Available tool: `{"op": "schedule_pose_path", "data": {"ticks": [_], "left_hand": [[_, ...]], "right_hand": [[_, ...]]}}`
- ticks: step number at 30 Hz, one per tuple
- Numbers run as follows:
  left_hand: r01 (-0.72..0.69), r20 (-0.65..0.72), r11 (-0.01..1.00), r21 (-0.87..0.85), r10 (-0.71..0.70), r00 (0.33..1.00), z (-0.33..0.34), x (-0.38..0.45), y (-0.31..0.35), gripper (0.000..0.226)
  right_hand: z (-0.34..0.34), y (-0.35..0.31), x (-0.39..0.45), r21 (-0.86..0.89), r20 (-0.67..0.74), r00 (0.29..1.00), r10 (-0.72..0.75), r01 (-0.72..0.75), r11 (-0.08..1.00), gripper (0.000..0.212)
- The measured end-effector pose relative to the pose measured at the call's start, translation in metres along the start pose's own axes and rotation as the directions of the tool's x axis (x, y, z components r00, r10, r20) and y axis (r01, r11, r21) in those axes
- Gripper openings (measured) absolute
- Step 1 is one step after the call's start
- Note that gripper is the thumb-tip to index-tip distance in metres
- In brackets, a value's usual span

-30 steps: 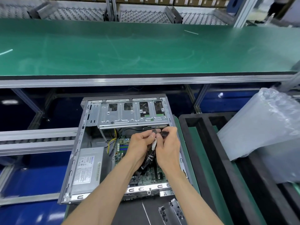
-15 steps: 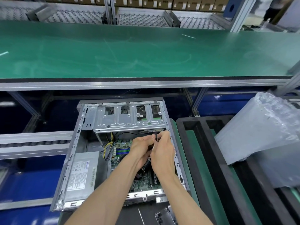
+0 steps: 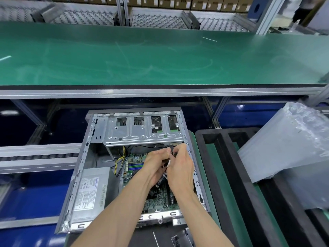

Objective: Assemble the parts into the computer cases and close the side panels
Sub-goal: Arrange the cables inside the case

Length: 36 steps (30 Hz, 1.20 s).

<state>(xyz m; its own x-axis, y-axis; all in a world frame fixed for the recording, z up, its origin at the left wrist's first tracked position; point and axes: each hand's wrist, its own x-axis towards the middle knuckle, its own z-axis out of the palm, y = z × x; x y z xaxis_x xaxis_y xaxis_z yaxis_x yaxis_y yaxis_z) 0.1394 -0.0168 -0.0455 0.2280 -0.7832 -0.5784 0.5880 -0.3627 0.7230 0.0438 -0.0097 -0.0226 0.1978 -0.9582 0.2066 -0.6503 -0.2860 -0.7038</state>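
Wide green conveyor belt [image 3: 142,56] spans the upper frame, edged at its near side by a silver aluminium rail [image 3: 160,92]. Behind it, perforated metal racks [image 3: 156,20] and a row of brown cardboard boxes [image 3: 178,1] along the top. Grey-blue aluminium frame post [image 3: 270,15] at upper right. Blue panels [image 3: 249,114] under the belt. Left, a silver roller track [image 3: 35,155] runs sideways. Right, a black foam tray [image 3: 219,157] with green floor strips; a clear bubble-wrap plastic bag [image 3: 288,145] lies tilted over its far right part. A person's dark legs, blurred, top right corner [image 3: 302,9].
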Motion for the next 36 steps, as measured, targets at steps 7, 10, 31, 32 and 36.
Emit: {"op": "schedule_pose_path", "data": {"ticks": [7, 10, 31, 32, 36], "left_hand": [[-0.014, 0.002, 0.999, -0.039, 0.014, 1.0, 0.002, -0.003, 0.004, 0.027], [-0.007, 0.007, 0.998, -0.068, 0.007, 1.0, 0.004, -0.006, 0.006, 0.022], [-0.38, -0.092, 0.891, 0.25, 0.413, 0.906, 0.003, -0.029, -0.006, 0.017], [-0.386, -0.081, 0.889, 0.247, 0.416, 0.906, 0.004, -0.031, -0.006, 0.014], [-0.372, -0.088, 0.899, 0.232, 0.4, 0.912, 0.006, -0.032, -0.005, 0.012]], "right_hand": [[0.003, -0.002, 0.004, 0.022, -0.043, 0.999, 0.012, -0.011, 1.0, 0.026], [0.006, -0.006, 0.006, 0.056, -0.075, 0.996, 0.045, -0.041, 0.998, 0.025], [-0.005, -0.018, -0.007, 0.326, -0.008, 0.956, 0.295, -0.276, 0.904, 0.014], [-0.006, -0.019, -0.008, 0.331, -0.014, 0.956, 0.292, -0.271, 0.904, 0.013], [-0.005, -0.018, -0.008, 0.342, -0.008, 0.955, 0.296, -0.276, 0.898, 0.012]]}}
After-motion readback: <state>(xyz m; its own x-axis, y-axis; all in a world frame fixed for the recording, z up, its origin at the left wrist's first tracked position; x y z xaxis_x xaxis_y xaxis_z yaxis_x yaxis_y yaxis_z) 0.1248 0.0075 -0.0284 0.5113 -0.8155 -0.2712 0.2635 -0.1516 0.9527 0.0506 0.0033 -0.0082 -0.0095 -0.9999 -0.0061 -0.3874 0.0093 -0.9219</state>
